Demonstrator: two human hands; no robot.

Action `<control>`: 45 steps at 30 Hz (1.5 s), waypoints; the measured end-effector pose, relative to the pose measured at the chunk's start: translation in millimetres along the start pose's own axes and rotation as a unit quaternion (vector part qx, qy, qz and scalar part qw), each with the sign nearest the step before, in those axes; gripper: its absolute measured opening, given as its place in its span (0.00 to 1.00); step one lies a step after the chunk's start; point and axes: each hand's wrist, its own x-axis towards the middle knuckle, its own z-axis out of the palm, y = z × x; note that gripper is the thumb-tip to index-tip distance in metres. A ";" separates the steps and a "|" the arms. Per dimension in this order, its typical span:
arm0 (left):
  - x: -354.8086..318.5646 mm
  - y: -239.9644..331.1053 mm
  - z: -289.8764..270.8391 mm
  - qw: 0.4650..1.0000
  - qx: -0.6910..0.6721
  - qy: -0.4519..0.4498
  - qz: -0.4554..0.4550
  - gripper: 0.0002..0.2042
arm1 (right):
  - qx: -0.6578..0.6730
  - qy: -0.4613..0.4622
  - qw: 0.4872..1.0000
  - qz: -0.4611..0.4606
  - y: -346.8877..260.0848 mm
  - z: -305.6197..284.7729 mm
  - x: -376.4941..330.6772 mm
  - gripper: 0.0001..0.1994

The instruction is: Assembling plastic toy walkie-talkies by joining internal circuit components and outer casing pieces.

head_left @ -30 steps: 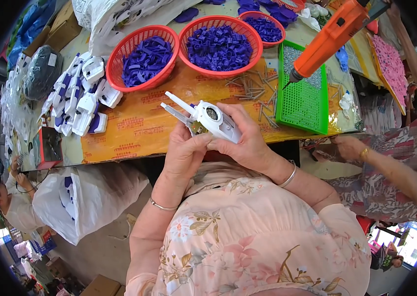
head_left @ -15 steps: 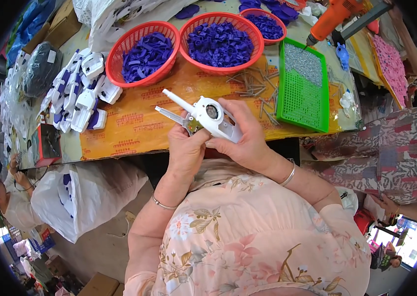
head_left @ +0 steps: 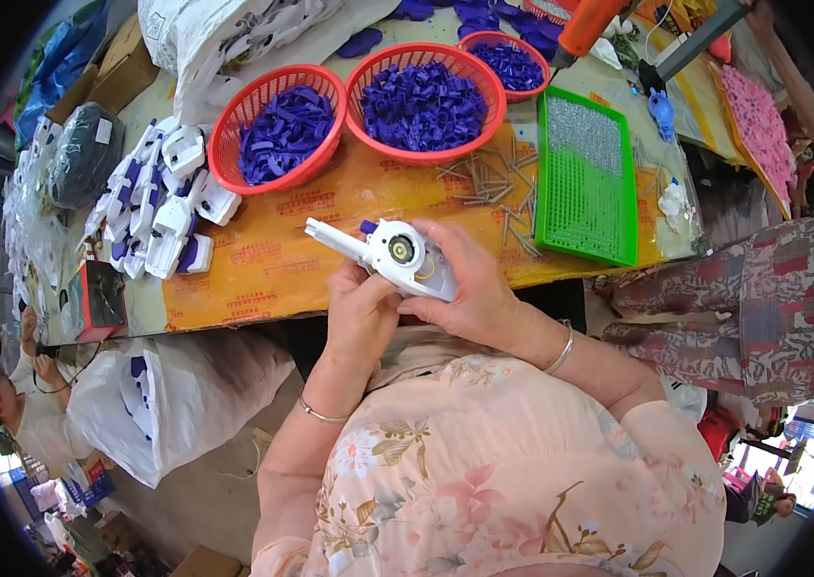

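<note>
Both hands hold a white plastic toy gun in front of my body, just over the table's near edge. Its barrel points to the far left, a round dark part with a light centre sits in its side, and a small purple piece shows on top. My left hand is closed round the underside near the barrel. Around the rear end, my right hand has its thumb below and its fingers above. The fingertips beneath the gun are hidden.
Three red baskets of purple parts stand at the back. A green tray of small metal pieces lies right, beside loose screws. White-and-purple toy guns are piled left. An orange power driver hangs at back right; other people work at both sides.
The two long barrel pieces of the toy gun, apart before, now lie together as one barrel. A purple piece has come into sight on top. Both hands keep their hold.
</note>
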 end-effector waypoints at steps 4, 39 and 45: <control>-2.9 1.9 -0.5 0.999 -0.028 -0.023 0.000 0.25 | -0.005 0.002 1.000 -0.004 -0.2 0.0 -2.0 0.37; 18.8 98.0 0.3 0.858 0.425 0.012 0.287 0.13 | 0.147 0.091 0.983 0.062 23.3 -2.4 -10.5 0.36; 112.0 155.3 -20.1 0.603 0.696 0.076 0.382 0.09 | 0.140 0.097 0.984 0.058 26.6 -1.8 -6.8 0.36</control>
